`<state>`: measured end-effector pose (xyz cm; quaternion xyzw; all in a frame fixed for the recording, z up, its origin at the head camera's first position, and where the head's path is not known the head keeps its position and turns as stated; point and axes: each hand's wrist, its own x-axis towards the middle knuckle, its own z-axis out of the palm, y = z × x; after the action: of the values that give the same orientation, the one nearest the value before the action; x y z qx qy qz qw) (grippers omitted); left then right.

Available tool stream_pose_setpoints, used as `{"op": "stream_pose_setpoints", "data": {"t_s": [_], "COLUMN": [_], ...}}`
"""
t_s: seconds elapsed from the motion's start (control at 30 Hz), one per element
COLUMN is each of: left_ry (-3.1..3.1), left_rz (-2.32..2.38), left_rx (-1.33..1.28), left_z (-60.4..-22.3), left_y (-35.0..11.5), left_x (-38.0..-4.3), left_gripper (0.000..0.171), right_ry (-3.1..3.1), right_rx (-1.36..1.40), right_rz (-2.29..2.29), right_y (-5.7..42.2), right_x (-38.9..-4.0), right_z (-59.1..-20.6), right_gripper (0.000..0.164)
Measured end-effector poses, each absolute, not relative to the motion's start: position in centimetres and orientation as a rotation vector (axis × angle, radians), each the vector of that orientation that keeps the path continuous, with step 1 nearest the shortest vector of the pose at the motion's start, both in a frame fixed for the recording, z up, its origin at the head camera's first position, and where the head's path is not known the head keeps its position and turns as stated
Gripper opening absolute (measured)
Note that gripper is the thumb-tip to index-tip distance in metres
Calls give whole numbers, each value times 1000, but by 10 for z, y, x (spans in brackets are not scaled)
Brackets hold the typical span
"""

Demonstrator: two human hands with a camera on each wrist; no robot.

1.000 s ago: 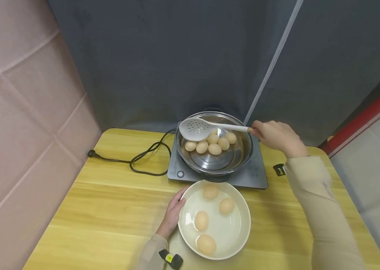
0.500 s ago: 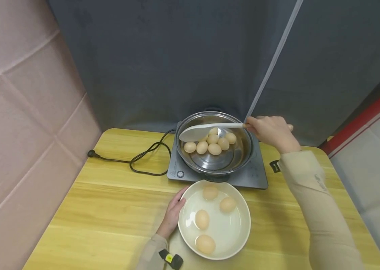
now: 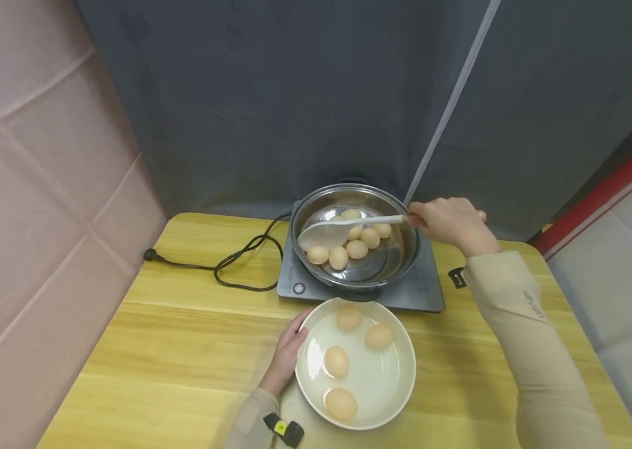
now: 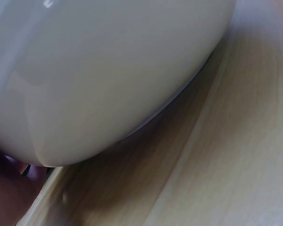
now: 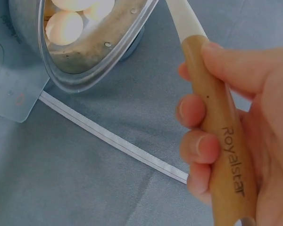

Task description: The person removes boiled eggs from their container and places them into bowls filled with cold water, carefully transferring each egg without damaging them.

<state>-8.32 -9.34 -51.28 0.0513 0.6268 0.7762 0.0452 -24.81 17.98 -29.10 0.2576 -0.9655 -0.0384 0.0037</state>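
Observation:
My right hand grips the wooden handle of a white slotted spoon, fingers and thumb wrapped round it. The spoon's head is down in a steel pot, against several brown eggs. It covers some of them in the head view. My left hand holds the left side of a cream bowl in front of the pot. Several eggs lie in clear liquid in the bowl. The left wrist view shows mostly the bowl's outer wall, with fingers partly hidden beside it.
The pot stands on a flat induction cooker. Its black cord and plug lie on the wooden table to the left. A grey curtain hangs behind the table. A black strap shows beside the right sleeve.
The right hand has turned the slotted spoon and lowered its head among the eggs. Several eggs in the pot have shifted. The left hand stays at the bowl.

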Motion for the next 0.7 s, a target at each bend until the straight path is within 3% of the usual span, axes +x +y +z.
{"op": "stream_pose_setpoints", "data": {"t_s": [0.7], "left_ry": [1902], "left_rz": [2372], "left_rx": [160], "left_z": [-512], "left_y": [-94], "left_x": [-82], "left_gripper": [44], "right_ry": [-3190], "right_rx": [814], "right_rz": [-133], "right_y": [176], "right_x": [-241], "right_z": [-276], "right_gripper": [24]}}
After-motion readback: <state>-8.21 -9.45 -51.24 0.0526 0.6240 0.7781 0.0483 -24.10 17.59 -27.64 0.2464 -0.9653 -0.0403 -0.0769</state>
